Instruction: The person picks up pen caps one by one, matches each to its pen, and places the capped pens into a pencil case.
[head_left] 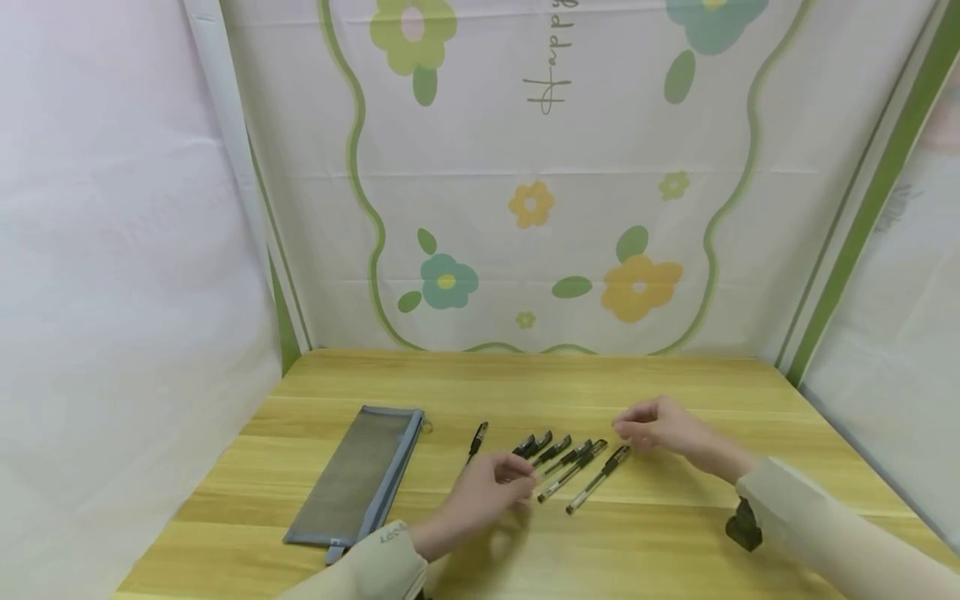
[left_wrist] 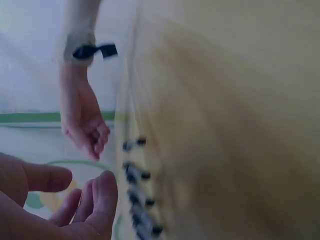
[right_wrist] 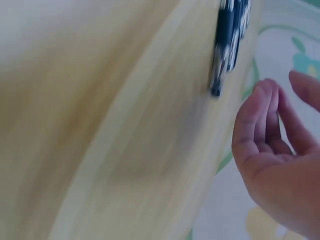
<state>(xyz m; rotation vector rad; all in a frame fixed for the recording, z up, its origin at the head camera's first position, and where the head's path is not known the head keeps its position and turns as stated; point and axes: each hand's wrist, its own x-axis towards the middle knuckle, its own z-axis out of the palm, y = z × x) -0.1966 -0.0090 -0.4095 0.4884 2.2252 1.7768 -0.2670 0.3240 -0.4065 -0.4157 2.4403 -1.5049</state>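
Observation:
Several capped gel pens (head_left: pixel 570 475) with dark grips and clear barrels lie slanted side by side on the wooden table. Another pen (head_left: pixel 477 441) lies apart, left of that row, its lower part hidden behind my left hand (head_left: pixel 486 490). That hand hovers at the row's left end; the left wrist view shows a gap between thumb and fingers (left_wrist: pixel 104 200), with nothing held. Just right of the rightmost pen (head_left: pixel 597 481) is my right hand (head_left: pixel 667 432). Its loosely bent fingers (right_wrist: pixel 247 122) are empty in the right wrist view, beside the pen ends (right_wrist: pixel 216 85).
A grey mesh zip pouch (head_left: pixel 356 479) with blue edging lies flat on the left of the table (head_left: pixel 675 533). White cloth with a flower print (head_left: pixel 637 287) hangs behind the back edge, and plain white sheets (head_left: pixel 127 250) enclose both sides.

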